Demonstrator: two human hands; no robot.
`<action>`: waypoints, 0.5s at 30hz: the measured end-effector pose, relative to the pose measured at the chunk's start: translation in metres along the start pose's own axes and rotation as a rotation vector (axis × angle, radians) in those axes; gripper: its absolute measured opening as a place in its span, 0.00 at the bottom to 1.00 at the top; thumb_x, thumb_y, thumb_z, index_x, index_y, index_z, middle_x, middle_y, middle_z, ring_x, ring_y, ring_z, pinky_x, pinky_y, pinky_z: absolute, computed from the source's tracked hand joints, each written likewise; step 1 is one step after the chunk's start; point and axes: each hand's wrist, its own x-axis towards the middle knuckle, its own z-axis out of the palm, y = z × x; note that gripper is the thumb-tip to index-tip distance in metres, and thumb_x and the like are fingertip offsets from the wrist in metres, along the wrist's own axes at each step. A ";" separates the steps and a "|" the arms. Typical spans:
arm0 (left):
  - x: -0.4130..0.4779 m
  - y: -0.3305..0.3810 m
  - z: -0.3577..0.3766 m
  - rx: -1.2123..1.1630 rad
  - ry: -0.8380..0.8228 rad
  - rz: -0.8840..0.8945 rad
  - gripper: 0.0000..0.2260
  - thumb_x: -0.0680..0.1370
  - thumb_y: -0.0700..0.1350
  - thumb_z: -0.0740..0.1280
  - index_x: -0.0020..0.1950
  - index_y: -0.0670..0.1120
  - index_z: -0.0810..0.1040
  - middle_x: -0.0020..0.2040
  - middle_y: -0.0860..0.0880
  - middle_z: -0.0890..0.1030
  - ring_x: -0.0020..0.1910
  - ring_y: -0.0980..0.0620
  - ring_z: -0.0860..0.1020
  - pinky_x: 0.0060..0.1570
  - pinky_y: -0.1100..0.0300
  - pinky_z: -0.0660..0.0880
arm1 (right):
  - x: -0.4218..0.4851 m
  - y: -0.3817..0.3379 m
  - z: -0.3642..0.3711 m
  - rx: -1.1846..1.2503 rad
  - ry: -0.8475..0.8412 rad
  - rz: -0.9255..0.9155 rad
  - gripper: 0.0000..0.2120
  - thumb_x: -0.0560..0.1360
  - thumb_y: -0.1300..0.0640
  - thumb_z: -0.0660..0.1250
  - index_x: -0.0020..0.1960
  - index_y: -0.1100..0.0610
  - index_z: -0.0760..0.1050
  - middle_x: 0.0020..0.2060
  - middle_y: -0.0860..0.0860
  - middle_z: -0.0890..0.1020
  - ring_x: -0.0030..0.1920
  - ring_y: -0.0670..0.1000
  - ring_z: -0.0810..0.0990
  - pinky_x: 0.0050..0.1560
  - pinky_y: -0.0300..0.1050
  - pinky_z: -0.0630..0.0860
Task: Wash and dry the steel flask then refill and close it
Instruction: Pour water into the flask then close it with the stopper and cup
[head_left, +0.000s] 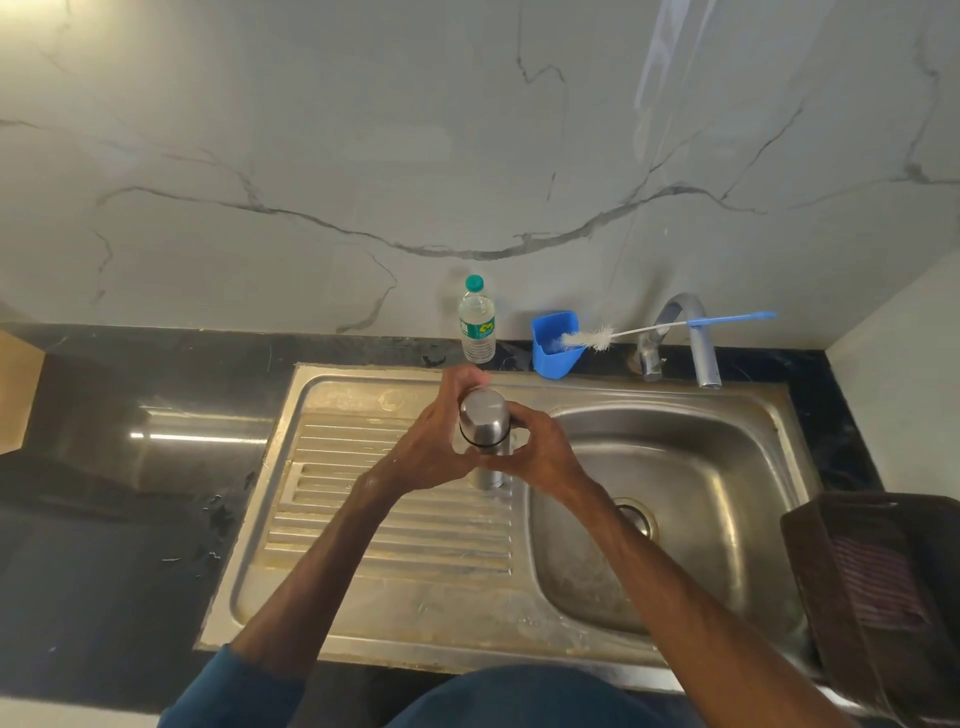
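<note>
Both hands are gripping the steel flask (483, 426), lid on, upright over the sink's (363, 597) ribbed drainboard: left hand (441, 441) wrapping it from the left, right hand (540, 452) clasping from the right. On the far tabletop (130, 467), a capped water bottle (477, 327) is standing beside a blue cup (556, 348) holding a bottle brush (587, 339). A tap (685, 338) is rising to the right, and a brown basket (883, 597) is holding cloth near right.

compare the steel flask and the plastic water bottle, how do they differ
The steel flask is opaque brushed metal with a steel cap; the plastic water bottle is clear, with a green cap and a label. The flask is held over the sink's drainboard by the left hand and right hand; the bottle stands untouched on the dark counter by the wall. Both are upright and capped.
</note>
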 end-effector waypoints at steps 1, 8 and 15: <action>-0.001 -0.002 0.001 0.003 -0.006 -0.013 0.39 0.68 0.45 0.80 0.74 0.42 0.63 0.68 0.50 0.69 0.65 0.51 0.75 0.64 0.58 0.76 | 0.000 0.000 0.000 0.002 0.000 -0.005 0.35 0.61 0.44 0.85 0.66 0.46 0.80 0.53 0.40 0.86 0.56 0.43 0.82 0.63 0.55 0.79; 0.001 -0.007 0.011 0.022 0.150 -0.135 0.35 0.64 0.55 0.83 0.66 0.49 0.73 0.61 0.55 0.79 0.57 0.56 0.78 0.56 0.60 0.78 | -0.001 -0.002 0.000 0.016 0.009 -0.008 0.36 0.61 0.46 0.86 0.67 0.49 0.80 0.55 0.42 0.86 0.57 0.45 0.83 0.63 0.54 0.80; 0.003 -0.004 0.012 0.007 0.105 -0.150 0.35 0.65 0.54 0.85 0.67 0.51 0.73 0.59 0.56 0.80 0.56 0.56 0.79 0.55 0.62 0.78 | -0.001 -0.004 -0.002 0.001 0.003 -0.010 0.36 0.60 0.42 0.84 0.66 0.48 0.81 0.54 0.42 0.86 0.56 0.45 0.83 0.61 0.53 0.81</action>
